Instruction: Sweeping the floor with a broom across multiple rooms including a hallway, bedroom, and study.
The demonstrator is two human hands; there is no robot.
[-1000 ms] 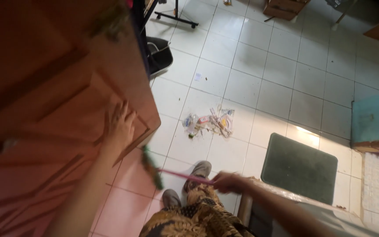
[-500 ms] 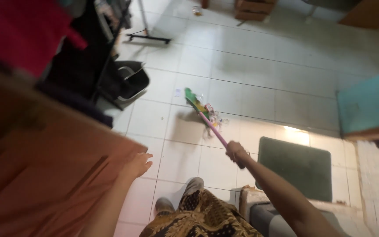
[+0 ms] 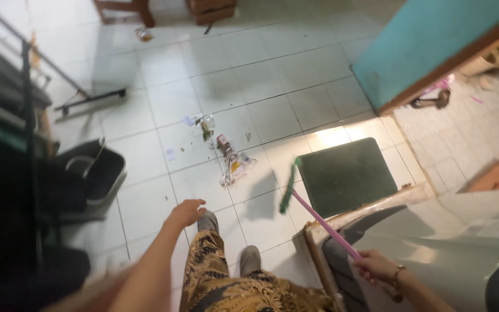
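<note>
The right hand (image 3: 375, 267) is clamped on the near end of the pink-handled broom (image 3: 317, 218); the left hand (image 3: 185, 212) hangs open, holding nothing. The broom looks light and stiff, best gripped low on its handle. Its green head hovers beside the litter (image 3: 229, 159), left of the dark mat (image 3: 347, 173).

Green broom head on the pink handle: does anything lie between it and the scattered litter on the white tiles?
Nothing visible does. The green broom head, its pink handle held in the right hand, is above bare white floor tiles, just right of the scattered litter. The dark green doormat lies on its far side.
</note>
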